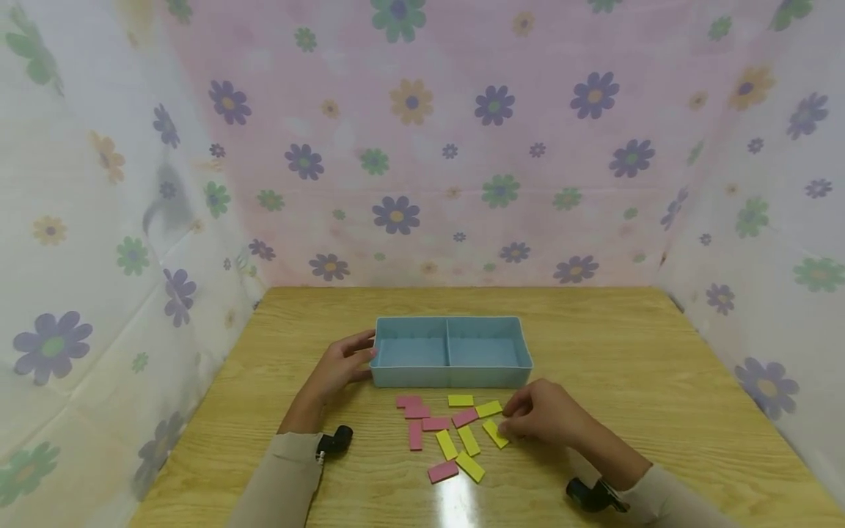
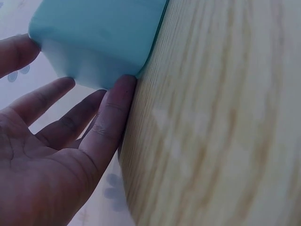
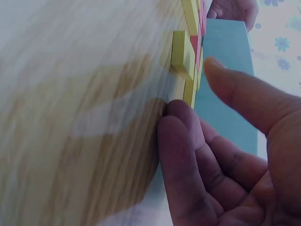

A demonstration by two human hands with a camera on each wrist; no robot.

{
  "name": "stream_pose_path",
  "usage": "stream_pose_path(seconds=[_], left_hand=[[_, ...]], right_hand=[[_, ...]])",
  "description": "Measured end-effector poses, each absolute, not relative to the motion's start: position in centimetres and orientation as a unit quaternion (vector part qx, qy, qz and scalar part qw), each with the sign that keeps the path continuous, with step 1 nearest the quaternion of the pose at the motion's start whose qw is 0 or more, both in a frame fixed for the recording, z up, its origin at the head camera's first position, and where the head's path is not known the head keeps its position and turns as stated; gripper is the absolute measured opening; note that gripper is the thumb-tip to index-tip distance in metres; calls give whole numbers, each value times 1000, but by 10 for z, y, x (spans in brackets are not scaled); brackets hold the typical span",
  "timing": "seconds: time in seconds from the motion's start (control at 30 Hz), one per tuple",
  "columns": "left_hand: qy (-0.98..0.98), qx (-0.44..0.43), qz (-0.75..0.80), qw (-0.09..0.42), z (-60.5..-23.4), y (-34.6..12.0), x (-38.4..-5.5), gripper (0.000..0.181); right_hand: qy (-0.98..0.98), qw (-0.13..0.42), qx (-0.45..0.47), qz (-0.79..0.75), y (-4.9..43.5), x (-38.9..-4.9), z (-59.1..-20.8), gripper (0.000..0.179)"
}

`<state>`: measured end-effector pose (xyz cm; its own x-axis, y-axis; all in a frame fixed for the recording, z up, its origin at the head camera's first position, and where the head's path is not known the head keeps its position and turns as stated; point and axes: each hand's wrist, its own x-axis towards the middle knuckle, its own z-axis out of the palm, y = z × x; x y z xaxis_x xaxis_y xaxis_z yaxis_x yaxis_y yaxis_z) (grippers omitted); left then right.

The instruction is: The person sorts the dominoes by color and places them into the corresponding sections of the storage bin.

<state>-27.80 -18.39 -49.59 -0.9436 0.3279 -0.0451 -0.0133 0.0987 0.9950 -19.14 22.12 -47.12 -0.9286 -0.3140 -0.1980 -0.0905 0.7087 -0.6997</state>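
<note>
A light blue two-compartment box [image 1: 452, 378] stands on the table, and no blocks show inside it. My left hand [image 1: 339, 367] touches its left end, fingertips resting against the wall; the left wrist view has these fingers [image 2: 110, 117] extended along it. In front of the box lie several flat pink blocks [image 1: 415, 435] and yellow blocks [image 1: 446, 444]. My right hand [image 1: 544, 414] is at the rightmost yellow block [image 1: 493, 435]. In the right wrist view its thumb and fingers are apart beside a yellow block [image 3: 182, 54], with nothing gripped between them.
The wood-grain table [image 1: 627, 367] extends to both sides of the box. Flower-patterned cloth [image 1: 449, 183] encloses it at the back and sides. Dark wrist cameras [image 1: 337, 440] are strapped at both sleeves, close to the tabletop.
</note>
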Motion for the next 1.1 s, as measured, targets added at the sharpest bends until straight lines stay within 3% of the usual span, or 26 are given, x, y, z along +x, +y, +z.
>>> stream_pose_path(seconds=[0.83, 1.1], left_hand=[[725, 103, 667, 140, -497, -183, -278, 63], [732, 100, 659, 139, -496, -184, -278, 64]], right_hand=[[920, 135, -105, -354, 206, -183, -473, 14], [928, 115, -111, -337, 199, -182, -473, 24]])
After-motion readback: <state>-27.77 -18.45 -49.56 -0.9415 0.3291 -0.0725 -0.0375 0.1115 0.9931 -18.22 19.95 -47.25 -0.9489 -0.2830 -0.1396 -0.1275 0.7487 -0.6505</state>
